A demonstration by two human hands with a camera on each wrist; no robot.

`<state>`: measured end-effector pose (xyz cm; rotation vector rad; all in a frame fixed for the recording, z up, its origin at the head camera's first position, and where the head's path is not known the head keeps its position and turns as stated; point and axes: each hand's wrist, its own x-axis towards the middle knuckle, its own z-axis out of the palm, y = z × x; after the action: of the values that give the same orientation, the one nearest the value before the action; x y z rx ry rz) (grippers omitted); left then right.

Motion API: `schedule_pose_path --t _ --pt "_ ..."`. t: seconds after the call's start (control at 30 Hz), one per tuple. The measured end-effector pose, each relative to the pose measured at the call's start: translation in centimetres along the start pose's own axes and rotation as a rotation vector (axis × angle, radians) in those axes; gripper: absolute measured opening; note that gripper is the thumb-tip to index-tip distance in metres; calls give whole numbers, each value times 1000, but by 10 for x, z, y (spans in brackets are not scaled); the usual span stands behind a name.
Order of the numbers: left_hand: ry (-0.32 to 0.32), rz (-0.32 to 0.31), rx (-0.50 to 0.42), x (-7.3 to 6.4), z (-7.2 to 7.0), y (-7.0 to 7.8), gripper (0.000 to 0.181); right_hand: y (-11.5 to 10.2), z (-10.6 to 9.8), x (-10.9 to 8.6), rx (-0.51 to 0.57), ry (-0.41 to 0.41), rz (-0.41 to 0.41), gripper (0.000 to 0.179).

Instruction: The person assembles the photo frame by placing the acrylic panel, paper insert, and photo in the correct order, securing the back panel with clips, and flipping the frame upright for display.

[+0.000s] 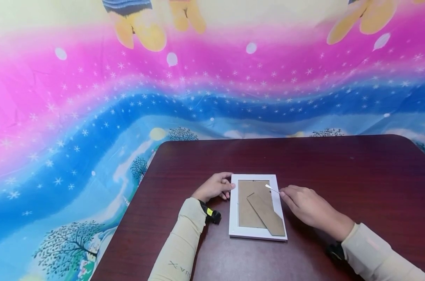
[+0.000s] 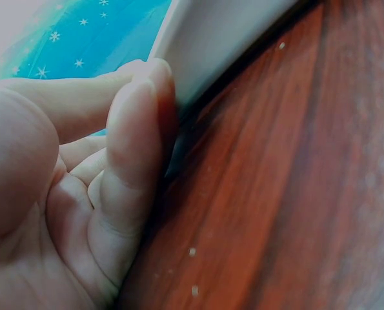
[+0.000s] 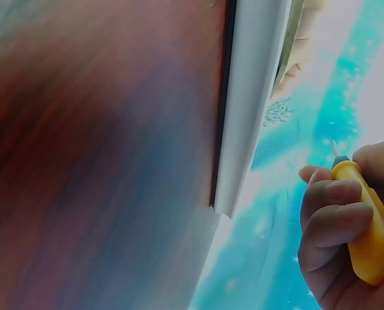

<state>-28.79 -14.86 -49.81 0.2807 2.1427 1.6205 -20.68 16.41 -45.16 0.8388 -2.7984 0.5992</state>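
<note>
A white picture frame point(image 1: 234, 210) lies back side up on the table, its brown backing board point(image 1: 245, 203) and slanted stand leg point(image 1: 268, 214) facing up. My left hand point(image 1: 215, 186) pinches the frame's left edge near the upper corner. In the left wrist view, thumb and fingertips point(image 2: 137, 110) meet at that white edge. My right hand point(image 1: 308, 205) grips a yellow-handled tool point(image 3: 369, 239) with a slim metal shaft. Its pale, widened tip point(image 1: 267, 186) overlaps the upper right of the backing in the head view. Small dark tabs point(image 1: 253, 180) show along the backing's border.
The dark red-brown table point(image 1: 205, 160) stretches around the frame on all sides. Behind it hangs a colourful backdrop point(image 1: 212, 97) with snowflakes and trees. Dark wrist straps point(image 1: 212, 214) sit at both sleeve ends.
</note>
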Motion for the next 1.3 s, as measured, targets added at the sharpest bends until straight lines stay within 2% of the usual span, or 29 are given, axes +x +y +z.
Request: schedule_pose_path --t 0.53,0.83,1.3 --pt "8 4 6 0 -1 -1 63 -7 -2 -3 -3 37 -43 9" --pt "7 3 6 0 0 1 63 -12 -2 -9 -56 32 -97 8" --pt "10 3 3 -1 0 -1 63 -15 2 -13 -26 52 -151 7"
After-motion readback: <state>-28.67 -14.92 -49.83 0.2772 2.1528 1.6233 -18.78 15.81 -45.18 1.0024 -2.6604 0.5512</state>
